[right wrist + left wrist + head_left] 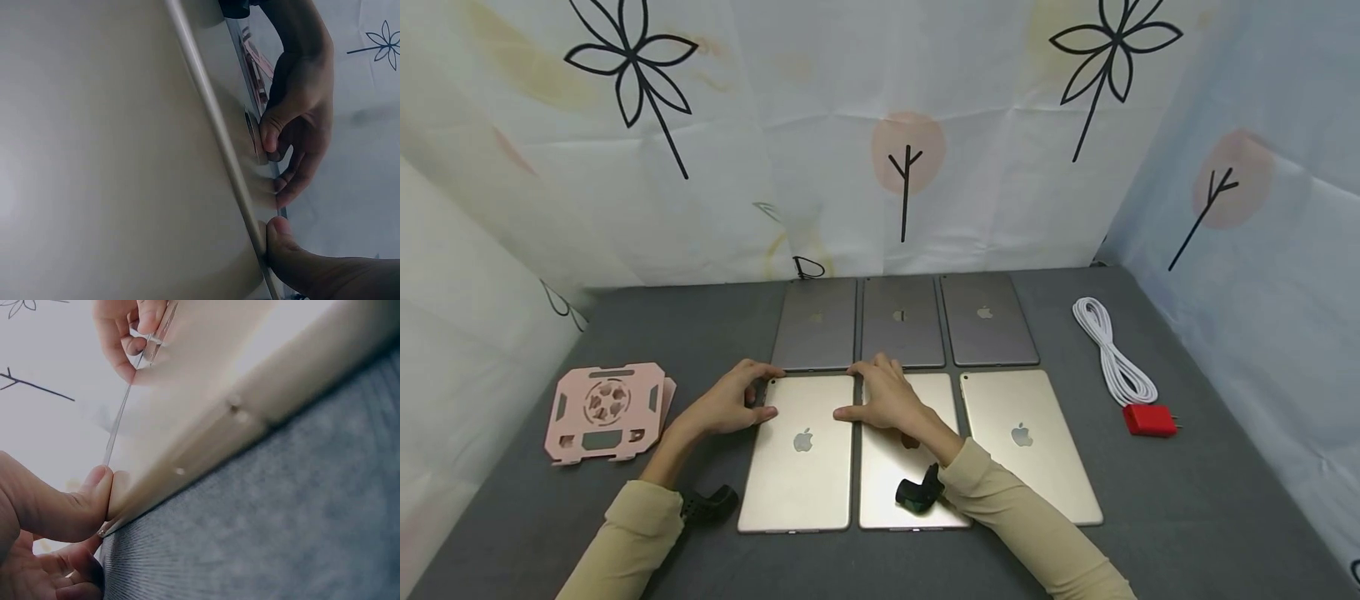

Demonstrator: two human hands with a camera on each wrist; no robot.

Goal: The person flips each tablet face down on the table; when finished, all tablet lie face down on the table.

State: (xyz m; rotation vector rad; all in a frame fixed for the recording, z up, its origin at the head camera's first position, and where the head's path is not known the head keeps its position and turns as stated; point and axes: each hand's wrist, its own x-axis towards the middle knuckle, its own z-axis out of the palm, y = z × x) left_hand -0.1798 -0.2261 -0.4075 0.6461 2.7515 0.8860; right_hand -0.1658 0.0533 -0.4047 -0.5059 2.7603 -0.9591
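Note:
A gold tablet (801,487) with an apple logo lies back up at the left of the front row. My left hand (727,402) grips its top left corner, thumb on the side edge and index finger at the top edge. At the top right corner, my right hand (891,398) holds the same tablet between thumb and index finger, its other fingers over the middle gold tablet (880,492). The left wrist view shows the left thumb (94,497) against the tablet's edge. A third gold tablet (1037,467) lies to the right.
Three grey tablets (898,333) form a row behind the gold ones. On the left lies a pink slotted plate-like thing (568,421). A coiled white cable (1112,354) and a red plug adapter (1148,421) lie on the right of the grey tabletop (1210,500).

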